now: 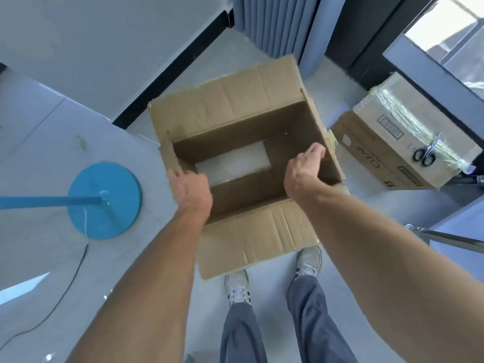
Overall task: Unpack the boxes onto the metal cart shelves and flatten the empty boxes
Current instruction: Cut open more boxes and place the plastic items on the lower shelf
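An empty brown cardboard box (235, 106) is held up in front of me, its flaps spread open. Through a gap in its bottom the pale floor shows. My left hand (190, 191) grips the box's left wall at the near corner, fingers curled over the edge. My right hand (303, 170) holds the right wall, fingers hooked over its rim. A second box (387, 153), sealed with clear tape, lies on the floor to the right. A metal cart rail (445, 238) pokes in at the right edge.
Black-handled scissors (427, 153) lie on top of the taped box. A blue round stand base (104, 201) with a pole and a thin cable sits on the floor to the left. Blue curtains (277, 22) hang at the back. My feet stand below the box.
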